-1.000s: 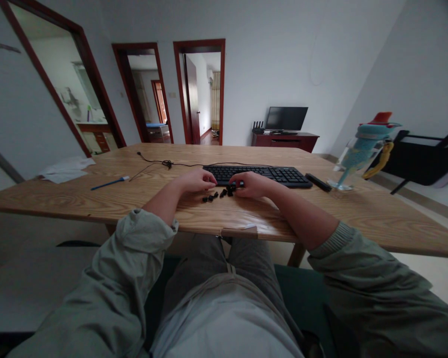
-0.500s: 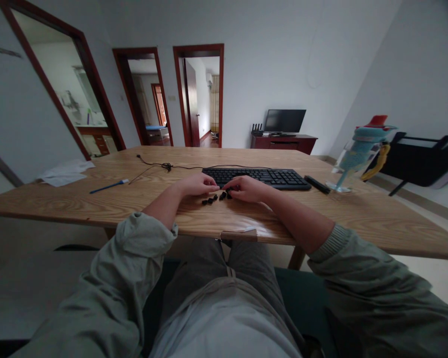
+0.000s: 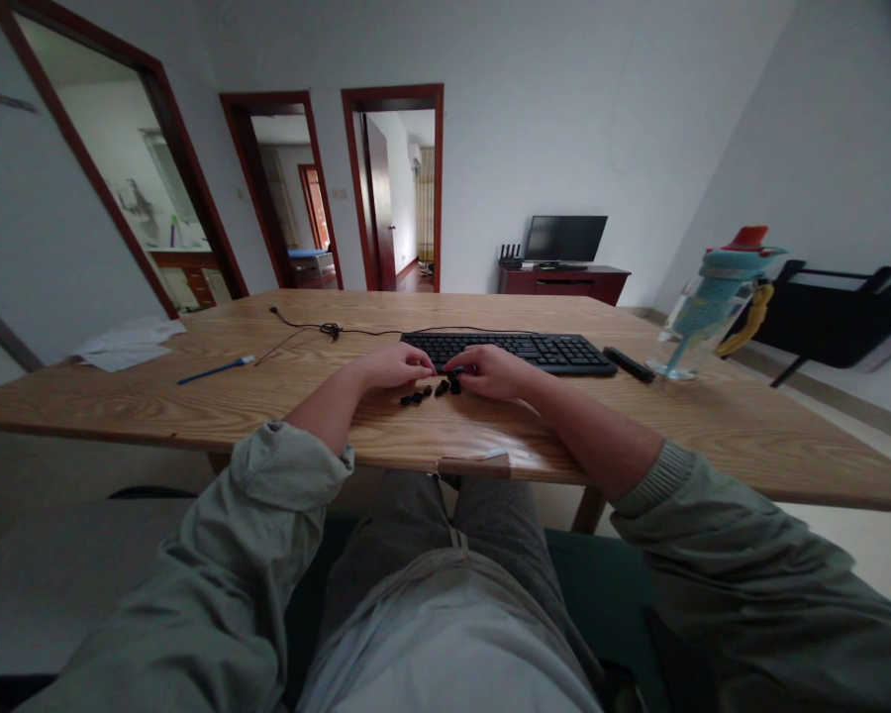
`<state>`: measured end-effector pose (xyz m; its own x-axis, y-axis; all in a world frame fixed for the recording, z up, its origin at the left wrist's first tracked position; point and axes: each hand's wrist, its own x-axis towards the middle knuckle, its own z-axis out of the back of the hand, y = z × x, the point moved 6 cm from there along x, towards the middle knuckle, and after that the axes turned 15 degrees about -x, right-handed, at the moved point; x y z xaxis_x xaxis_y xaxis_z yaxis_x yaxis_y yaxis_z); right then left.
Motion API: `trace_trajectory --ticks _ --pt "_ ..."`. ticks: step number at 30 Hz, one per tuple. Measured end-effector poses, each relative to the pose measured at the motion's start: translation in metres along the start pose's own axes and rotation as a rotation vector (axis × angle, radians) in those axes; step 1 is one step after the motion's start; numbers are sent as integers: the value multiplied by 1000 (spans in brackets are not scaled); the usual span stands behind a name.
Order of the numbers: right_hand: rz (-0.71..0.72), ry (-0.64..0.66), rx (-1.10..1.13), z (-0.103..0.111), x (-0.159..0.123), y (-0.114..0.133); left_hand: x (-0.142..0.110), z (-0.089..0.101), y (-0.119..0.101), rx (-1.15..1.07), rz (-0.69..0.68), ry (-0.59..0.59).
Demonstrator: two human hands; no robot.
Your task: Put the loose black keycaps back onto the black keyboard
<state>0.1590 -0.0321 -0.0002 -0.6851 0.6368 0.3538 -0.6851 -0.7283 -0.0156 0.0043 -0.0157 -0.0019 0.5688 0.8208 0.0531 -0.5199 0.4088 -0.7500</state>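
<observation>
A black keyboard [image 3: 556, 353] lies across the middle of the wooden table. At its near left edge, my left hand [image 3: 393, 366] is closed, fingertips pinched together over the keyboard's front. Close on its right, my right hand [image 3: 490, 372] is also closed, its thumb and fingers bent at the front row of keys. Whatever either hand pinches is too small and hidden to make out. Below the fingertips, several small black pieces that look like keycaps [image 3: 417, 397] lie loose on the table, some beside my right hand's fingers.
Left on the table [image 3: 267, 416] are a thin blue-handled brush [image 3: 214, 370], white paper sheets [image 3: 123, 343] and a bundled black cable [image 3: 331, 331]. To the right, a narrow black bar [image 3: 630, 365] lies near a clear cup [image 3: 702, 322] with a blue inside and red top.
Both hands stay at the keyboard's front edge, with only slight finger movement. The whole view has shifted a little. The loose black pieces lie much as before.
</observation>
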Motion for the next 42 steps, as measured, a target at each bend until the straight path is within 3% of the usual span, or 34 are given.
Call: trace_trajectory --ticks 5,11,16,21,24,28,32,36,42 --pt "50 -66 -78 11 -2 15 0 1 -1 41 -14 -1" --pt "108 -63 -72 7 -1 21 2 1 1 54 -14 13" --pt "-54 -143 -56 5 1 -4 0 5 13 -28 89 77" --pt "-189 -155 -33 5 -1 -31 -13 5 25 -123 232 256" --pt "-234 -186 5 10 -4 -39 -19 9 32 -120 282 285" --pt "-262 -218 59 17 -6 -40 -16 24 32 -75 224 160" --pt "-246 -247 159 17 -1 -35 0 34 12 -156 23 -55" --pt "-242 -291 343 12 4 -34 26 26 -13 -180 -130 -220" --pt "-372 -360 499 9 2 -53 66 9 -32 -174 -293 -313"
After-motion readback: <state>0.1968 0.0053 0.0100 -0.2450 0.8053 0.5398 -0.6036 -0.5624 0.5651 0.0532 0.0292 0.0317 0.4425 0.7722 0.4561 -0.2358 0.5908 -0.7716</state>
